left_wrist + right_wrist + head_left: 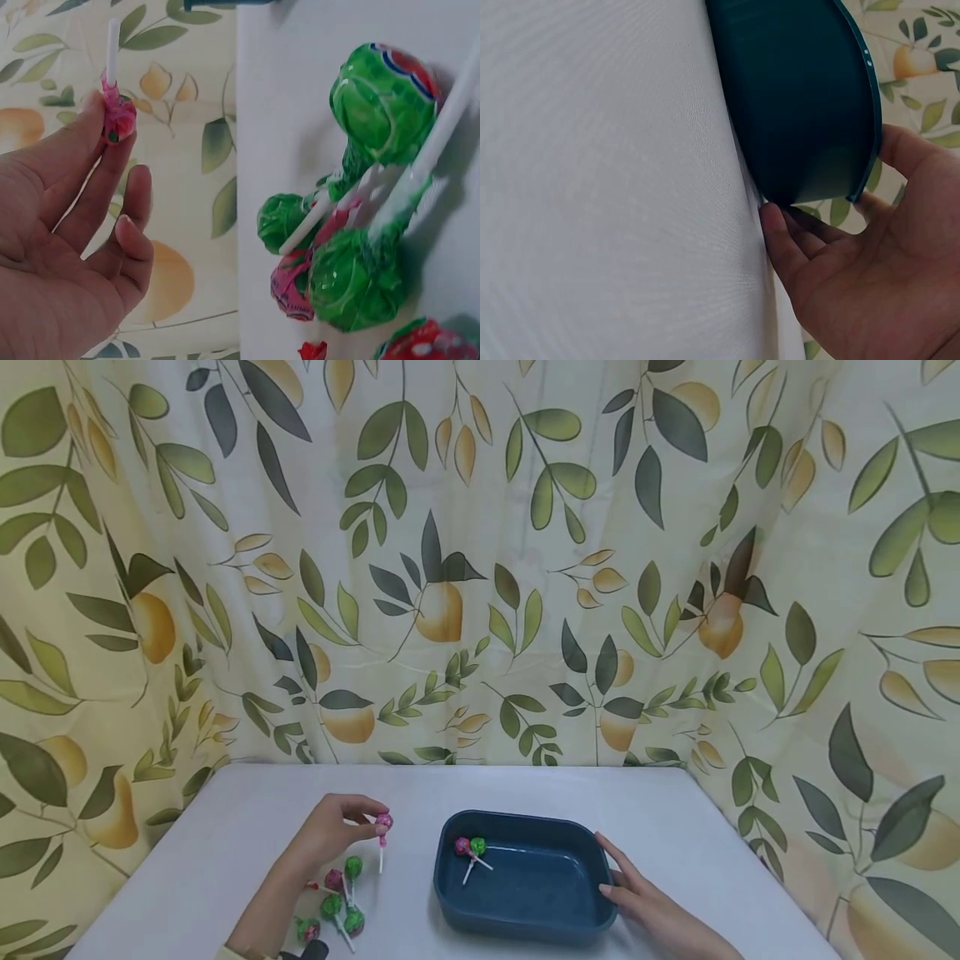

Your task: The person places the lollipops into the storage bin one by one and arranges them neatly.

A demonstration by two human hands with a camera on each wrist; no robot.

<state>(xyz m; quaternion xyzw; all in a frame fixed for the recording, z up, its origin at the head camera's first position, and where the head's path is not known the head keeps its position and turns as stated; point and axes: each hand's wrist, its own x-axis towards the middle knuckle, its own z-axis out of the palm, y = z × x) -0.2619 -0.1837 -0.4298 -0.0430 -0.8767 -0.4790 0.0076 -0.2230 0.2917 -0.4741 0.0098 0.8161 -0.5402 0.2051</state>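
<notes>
My left hand point(337, 828) pinches a pink-wrapped lollipop point(384, 821) by its candy end, its white stick hanging down, above the left part of the table. In the left wrist view, thumb and forefinger meet at the wrapper while the other fingers curl loosely. Below that hand, several green and pink lollipops point(332, 906) lie bunched together. A dark blue rectangular container point(525, 925) stands right of them, with one pink lollipop point(462, 845) and one green lollipop point(478, 845) inside its left end. My right hand point(648, 897) holds the container's right end, thumb over the rim.
The white table point(405, 789) carries everything. Behind it and along both sides hangs a curtain point(480, 693) printed with leaves and fruit. A black band point(315, 950) shows at the left wrist.
</notes>
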